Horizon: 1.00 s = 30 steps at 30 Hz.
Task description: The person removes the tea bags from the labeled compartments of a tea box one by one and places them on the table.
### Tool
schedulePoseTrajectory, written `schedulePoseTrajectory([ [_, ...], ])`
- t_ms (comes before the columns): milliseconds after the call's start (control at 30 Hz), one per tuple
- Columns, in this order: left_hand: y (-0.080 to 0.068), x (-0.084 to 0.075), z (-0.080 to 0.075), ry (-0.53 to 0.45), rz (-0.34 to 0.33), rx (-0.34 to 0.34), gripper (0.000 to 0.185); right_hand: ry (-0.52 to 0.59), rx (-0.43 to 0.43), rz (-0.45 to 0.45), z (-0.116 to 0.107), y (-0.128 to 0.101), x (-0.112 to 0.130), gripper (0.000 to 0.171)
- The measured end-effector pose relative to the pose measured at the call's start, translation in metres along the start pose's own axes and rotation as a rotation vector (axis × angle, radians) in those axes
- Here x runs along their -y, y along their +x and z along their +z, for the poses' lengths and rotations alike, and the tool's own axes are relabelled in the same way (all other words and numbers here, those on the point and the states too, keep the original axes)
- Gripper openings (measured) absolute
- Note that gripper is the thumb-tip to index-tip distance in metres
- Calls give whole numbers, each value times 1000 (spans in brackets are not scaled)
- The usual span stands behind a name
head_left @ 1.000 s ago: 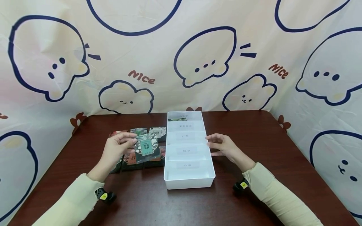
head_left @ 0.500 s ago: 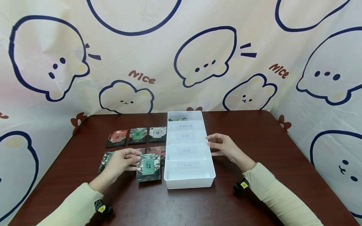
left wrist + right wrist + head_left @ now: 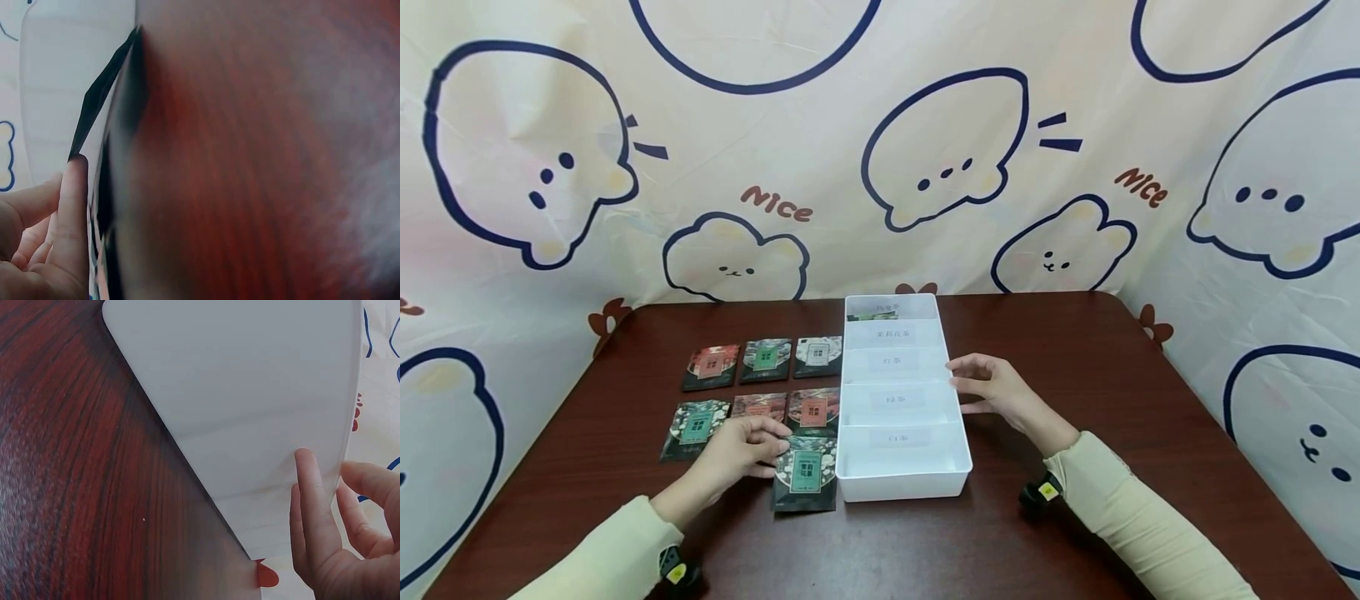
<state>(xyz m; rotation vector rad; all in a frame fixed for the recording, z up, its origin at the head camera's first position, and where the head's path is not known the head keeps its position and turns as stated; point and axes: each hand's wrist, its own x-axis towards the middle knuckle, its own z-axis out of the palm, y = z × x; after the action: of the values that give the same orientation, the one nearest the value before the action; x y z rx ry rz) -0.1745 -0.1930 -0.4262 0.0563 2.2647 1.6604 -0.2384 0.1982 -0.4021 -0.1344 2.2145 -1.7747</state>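
A dark tea packet with a green label lies flat on the brown table, beside the near left corner of the white divided tray. My left hand holds the packet by its upper left corner. In the left wrist view one fingertip sits against the packet's black edge. My right hand rests with relaxed fingers against the tray's right wall, holding nothing. The tray has several labelled compartments, and the farthest one holds a packet.
Left of the tray lie more packets: a back row of three, and nearer ones. A cartoon-printed cloth hangs behind the table. Bare wood lies right of the tray.
My left hand has brought the green-labelled packet down and towards me, from above the other packets onto the table by the tray's near left corner. The right hand has not moved.
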Motion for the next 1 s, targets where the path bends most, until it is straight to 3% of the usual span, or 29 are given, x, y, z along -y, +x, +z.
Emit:
schedulePoseTrajectory([
  [700,-1,9,8,64,-1,11,21,10,-1,15,0,1,1,40],
  [1000,-2,5,10,126,-16,-2,18,17,10,19,0,0,1,41],
])
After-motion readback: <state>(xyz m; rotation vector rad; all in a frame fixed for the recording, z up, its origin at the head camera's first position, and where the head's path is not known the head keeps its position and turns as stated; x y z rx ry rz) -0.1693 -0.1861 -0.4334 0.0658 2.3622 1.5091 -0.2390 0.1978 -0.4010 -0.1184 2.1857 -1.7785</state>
